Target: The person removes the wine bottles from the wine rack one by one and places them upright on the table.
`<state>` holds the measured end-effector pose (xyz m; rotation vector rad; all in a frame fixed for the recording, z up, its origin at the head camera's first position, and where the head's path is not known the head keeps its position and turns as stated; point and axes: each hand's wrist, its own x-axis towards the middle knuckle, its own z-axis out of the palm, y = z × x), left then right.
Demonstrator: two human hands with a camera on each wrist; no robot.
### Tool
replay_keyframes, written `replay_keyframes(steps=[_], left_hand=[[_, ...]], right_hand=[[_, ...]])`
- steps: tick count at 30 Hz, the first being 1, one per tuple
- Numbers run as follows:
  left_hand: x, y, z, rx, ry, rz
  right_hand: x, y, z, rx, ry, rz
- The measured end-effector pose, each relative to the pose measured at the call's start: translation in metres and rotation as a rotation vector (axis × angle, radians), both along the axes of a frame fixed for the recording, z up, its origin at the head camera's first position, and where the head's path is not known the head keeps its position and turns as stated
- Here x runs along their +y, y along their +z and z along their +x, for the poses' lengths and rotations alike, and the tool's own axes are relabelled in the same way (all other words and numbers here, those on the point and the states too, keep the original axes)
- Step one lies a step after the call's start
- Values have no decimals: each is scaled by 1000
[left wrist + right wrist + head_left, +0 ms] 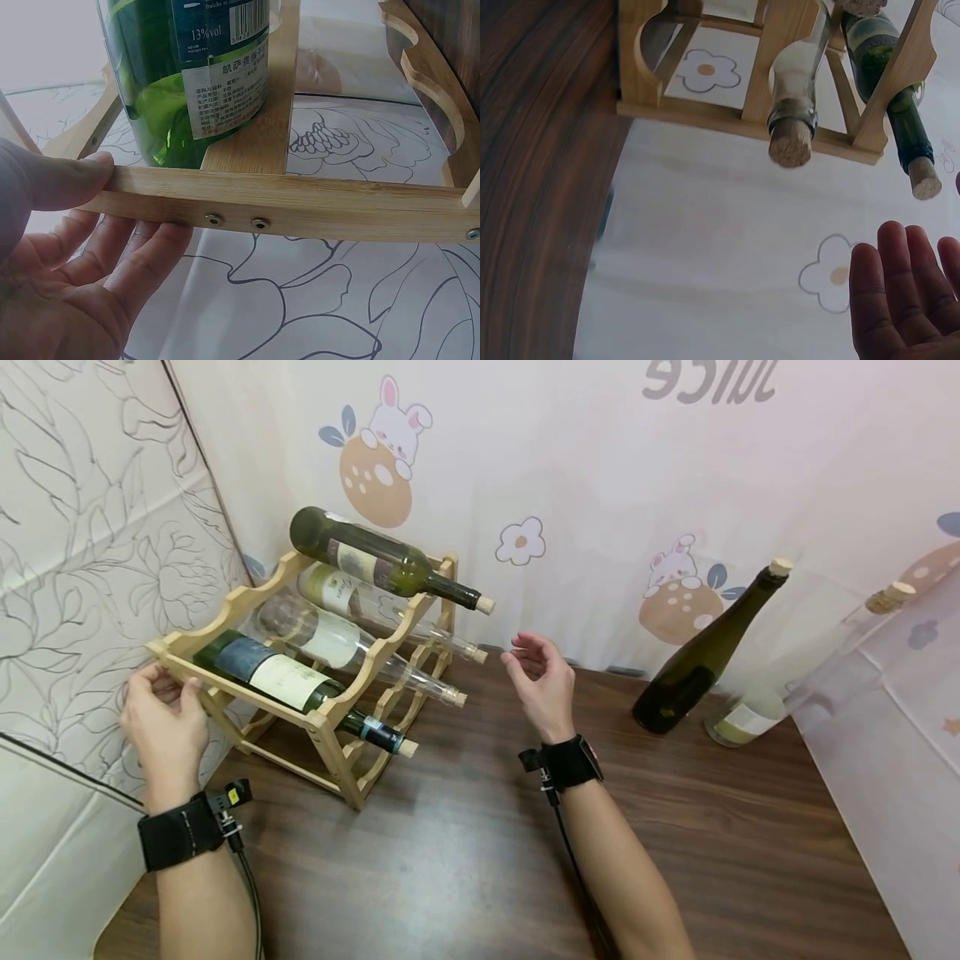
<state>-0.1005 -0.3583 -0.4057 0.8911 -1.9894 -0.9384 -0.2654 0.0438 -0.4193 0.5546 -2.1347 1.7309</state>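
Note:
My left hand (pixel 167 718) grips the near left corner of a wooden wine rack (pixel 337 752). In the left wrist view the thumb (pixel 75 180) lies over the top rail (pixel 337 202), the fingers curled beneath it. On the rack's upper level lie a labelled green bottle (pixel 281 681), a clear bottle (pixel 337 639), another clear bottle (pixel 375 602) and a dark green bottle (pixel 375 560), all corked and pointing right. My right hand (pixel 546 681) hovers right of the corks, holding nothing, fingers loosely bent and apart from the bottles.
A dark green corked bottle (pixel 697 652) and a clear corked bottle (pixel 750 714) stand upright at the right on the brown wooden table (pixel 465 860). Behind is a wall covering (pixel 592 485) printed with rabbits. A flower-patterned covering (pixel 90 518) hangs at the left, close to the rack.

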Motion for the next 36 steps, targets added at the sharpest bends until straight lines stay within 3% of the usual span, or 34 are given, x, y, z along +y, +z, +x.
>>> replay_keyframes(steps=[4,9,18,26,36], left_hand=[[2,1,0,-5,-3,-14],[2,0,-1,2,-8,-40],[2,1,0,15,-11,-61],[2,1,1,19,-27,-62],[0,-2,4,-2,-33,-54]], right_hand=[[-9,3,-3,-21,-3,-37],[-24,9,-9,-123,9,-161],[-53,22,-12,-454,147,-571],[-77,34,-17,-697,244,-844],[-97,43,-26,-775,253,-1062]])
